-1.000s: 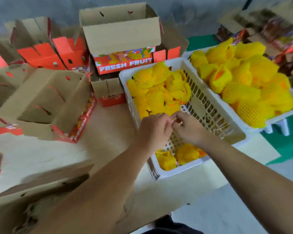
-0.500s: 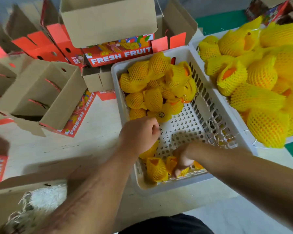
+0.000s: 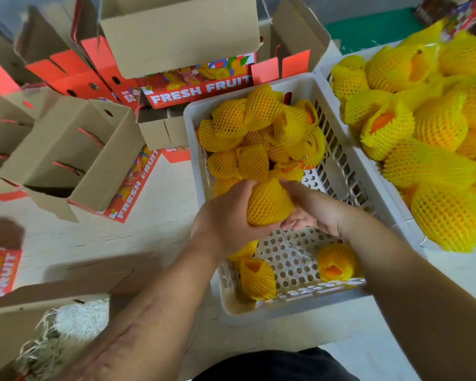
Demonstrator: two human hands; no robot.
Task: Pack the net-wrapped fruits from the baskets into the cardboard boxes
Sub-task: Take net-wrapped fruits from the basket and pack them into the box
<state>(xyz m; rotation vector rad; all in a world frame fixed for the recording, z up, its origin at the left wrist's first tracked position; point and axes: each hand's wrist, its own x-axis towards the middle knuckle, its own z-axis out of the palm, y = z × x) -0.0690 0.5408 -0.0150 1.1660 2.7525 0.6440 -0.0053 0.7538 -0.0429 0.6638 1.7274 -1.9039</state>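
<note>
Over the white basket (image 3: 341, 166), both hands, left (image 3: 226, 218) and right (image 3: 313, 213), cup one net-wrapped fruit (image 3: 268, 204); two lie below.

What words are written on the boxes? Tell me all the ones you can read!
"FRESH FRUIT": white letters on the red front of the box behind the basket.
"FRESH FRUIT": running up the red side of the open box on the left; the last letter is partly hidden.
"FRUIT": on the red box panel at the left edge, cut off by the frame.
Small print near the cartoon picture on the stacked red box: too blurred to read.
</note>
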